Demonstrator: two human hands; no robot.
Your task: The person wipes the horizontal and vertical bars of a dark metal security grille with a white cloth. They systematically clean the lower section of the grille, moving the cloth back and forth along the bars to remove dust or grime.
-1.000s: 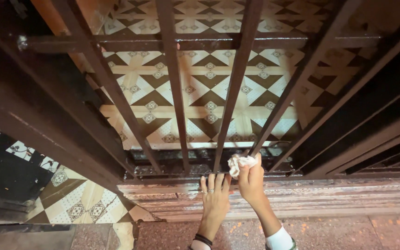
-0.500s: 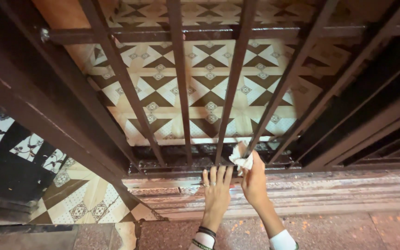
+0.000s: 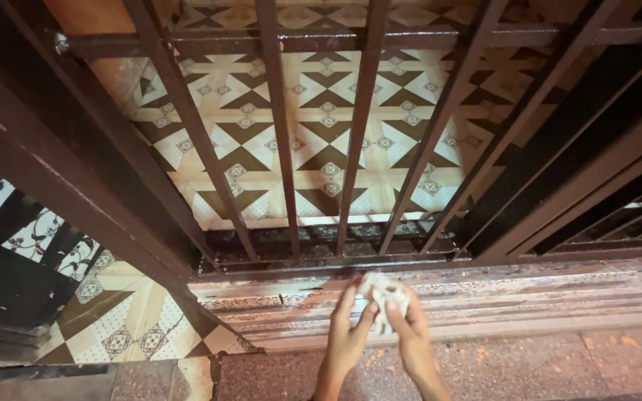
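A crumpled white cloth (image 3: 385, 295) is bunched in my right hand (image 3: 410, 338), held just in front of the threshold. My left hand (image 3: 346, 330) reaches up beside it, its fingertips touching the cloth's left side. Both hands hover below the bottom rail (image 3: 321, 264) of a dark brown metal gate with vertical bars (image 3: 279, 126). Neither hand touches the gate.
Patterned brown and cream floor tiles (image 3: 313, 134) show through the bars. A worn ridged threshold (image 3: 529, 301) runs along the gate's base, with speckled stone flooring (image 3: 544, 364) nearest me. A dark door frame (image 3: 53, 171) slants at left.
Both hands drew back from the gate's bottom rail toward me. The left hand left the rail and now meets the cloth in the right hand. The view tilted slightly.
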